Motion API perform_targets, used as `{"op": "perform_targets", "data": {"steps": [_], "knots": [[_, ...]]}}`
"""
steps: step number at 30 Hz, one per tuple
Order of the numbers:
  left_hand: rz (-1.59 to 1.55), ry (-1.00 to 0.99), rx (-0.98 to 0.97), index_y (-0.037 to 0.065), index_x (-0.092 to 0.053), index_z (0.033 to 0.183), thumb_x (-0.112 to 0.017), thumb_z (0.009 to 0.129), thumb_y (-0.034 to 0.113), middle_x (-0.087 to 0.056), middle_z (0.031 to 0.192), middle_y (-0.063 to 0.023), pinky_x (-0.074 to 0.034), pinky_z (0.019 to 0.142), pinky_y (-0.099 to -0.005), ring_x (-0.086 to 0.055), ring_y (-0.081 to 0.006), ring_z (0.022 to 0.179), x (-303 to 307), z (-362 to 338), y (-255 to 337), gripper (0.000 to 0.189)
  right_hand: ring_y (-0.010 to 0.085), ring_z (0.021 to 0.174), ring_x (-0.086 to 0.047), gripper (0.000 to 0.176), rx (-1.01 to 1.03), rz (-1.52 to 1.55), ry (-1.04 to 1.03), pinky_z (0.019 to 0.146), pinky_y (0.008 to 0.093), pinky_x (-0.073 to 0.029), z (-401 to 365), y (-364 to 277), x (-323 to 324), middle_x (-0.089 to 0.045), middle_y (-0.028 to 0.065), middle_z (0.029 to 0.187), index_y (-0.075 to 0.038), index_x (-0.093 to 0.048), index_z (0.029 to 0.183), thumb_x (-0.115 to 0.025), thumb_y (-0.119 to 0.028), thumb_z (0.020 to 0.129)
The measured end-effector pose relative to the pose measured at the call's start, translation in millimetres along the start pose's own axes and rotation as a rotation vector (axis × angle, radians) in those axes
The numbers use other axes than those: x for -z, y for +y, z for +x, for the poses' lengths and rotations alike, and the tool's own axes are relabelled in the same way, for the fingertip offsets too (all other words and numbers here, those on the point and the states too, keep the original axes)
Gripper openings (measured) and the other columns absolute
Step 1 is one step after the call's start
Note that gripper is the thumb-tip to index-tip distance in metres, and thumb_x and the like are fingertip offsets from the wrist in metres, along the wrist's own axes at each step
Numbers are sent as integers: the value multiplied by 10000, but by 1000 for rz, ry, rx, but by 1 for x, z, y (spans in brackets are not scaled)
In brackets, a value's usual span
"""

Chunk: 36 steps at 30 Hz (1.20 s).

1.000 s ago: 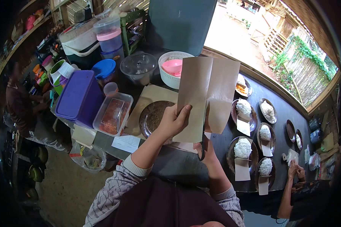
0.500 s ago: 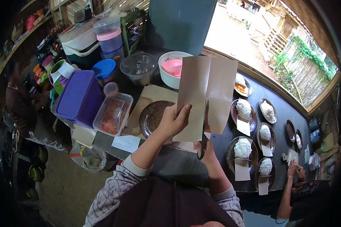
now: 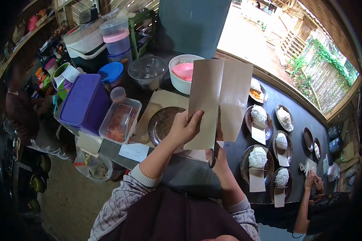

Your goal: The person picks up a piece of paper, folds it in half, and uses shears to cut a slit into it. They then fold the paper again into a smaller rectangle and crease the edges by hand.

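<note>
My left hand [image 3: 188, 127] grips a brown paper sheet [image 3: 205, 88] by its left part, thumb on top. The sheet is held upright, creased down the middle, with a slit running up from its lower edge. Dark-handled scissors [image 3: 214, 154] are in my right hand [image 3: 218, 160], below the slit, their blades partly hidden by the paper. Under my left forearm lies a brown round plate [image 3: 161, 120] on another brown sheet [image 3: 165, 98].
Plates with rice mounds [image 3: 258, 157] and paper pieces stand at the right. A purple box [image 3: 82, 100], a red-food container [image 3: 118, 120] and a white basket [image 3: 181, 86] stand left and behind. Another person's hands [image 3: 313, 180] are at far right; a person [image 3: 20, 108] stands far left.
The paper and both hands have hardly moved. My right hand and the scissor handles have shifted very slightly.
</note>
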<state>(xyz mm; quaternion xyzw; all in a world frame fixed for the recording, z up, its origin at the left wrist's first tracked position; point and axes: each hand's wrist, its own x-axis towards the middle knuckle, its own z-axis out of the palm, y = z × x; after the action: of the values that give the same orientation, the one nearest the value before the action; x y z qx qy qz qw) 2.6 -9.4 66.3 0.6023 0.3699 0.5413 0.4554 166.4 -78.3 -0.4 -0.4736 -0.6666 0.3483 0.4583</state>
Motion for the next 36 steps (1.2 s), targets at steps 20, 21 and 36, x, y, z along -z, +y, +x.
{"op": "perform_targets", "data": {"steps": [20,21,36], "knots": [[-310,31,88,20,-575,812,-533,897,259,-495,662,62,-345,510,-193,-422,-21,593,18,10,-6,258,185,768,-576,313,-160,-148,-80,714,304,-446,2,-18,10,-616,127,822,24,-556,968,-635,-238,817],[-310,29,88,20,-575,812,-533,897,259,-495,662,62,-345,510,-193,-422,-21,593,19,11,-6,258,171,740,-560,304,-162,-152,-101,696,299,-442,2,-16,11,-604,117,797,29,-552,936,-643,-232,811],[-128,138,27,54,-512,717,-511,911,234,-409,574,76,-276,432,-196,-348,-19,492,15,12,-11,265,136,681,-460,241,-249,66,-227,630,291,-396,0,-13,13,-532,65,723,24,-539,899,-595,-183,788]]}}
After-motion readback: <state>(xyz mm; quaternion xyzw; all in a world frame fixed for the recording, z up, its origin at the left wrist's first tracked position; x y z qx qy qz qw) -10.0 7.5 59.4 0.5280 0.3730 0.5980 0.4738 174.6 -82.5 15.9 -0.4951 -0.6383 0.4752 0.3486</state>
